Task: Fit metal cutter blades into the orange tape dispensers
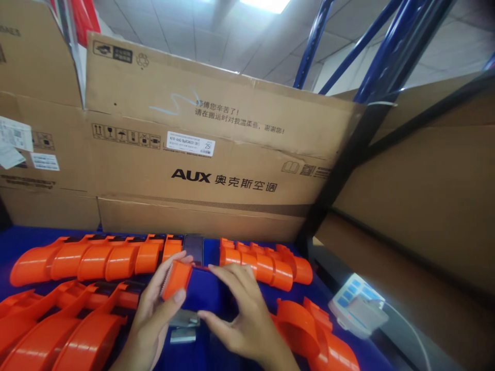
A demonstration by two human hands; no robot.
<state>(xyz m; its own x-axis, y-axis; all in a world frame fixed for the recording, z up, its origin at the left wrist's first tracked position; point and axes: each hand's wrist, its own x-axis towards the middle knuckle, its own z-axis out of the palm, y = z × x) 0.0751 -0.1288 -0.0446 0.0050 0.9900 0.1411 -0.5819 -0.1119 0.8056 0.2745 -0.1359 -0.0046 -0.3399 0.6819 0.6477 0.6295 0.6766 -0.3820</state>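
My left hand (pixel 157 304) is closed on an orange plastic piece (pixel 178 281) with a toothed edge, the thumb pressing on its near face. It looks like the cutter end of a tape dispenser. A thin orange strip runs from it toward my right hand (pixel 245 314). That hand is open, thumb and forefinger apart; the forefinger tip is by the strip's end, and I cannot tell if they touch. Below the hands lie small grey metal pieces (pixel 183 336) on the blue surface (pixel 216 293).
Rows of curved orange plastic parts (pixel 91 260) stand on the left, with more orange parts (pixel 266 268) on the right. Behind them is a dark flat object (pixel 193 250) before a cardboard wall (pixel 232 154). A white power strip (pixel 358 304) with a cable lies at right, beside a dark post (pixel 340 170).
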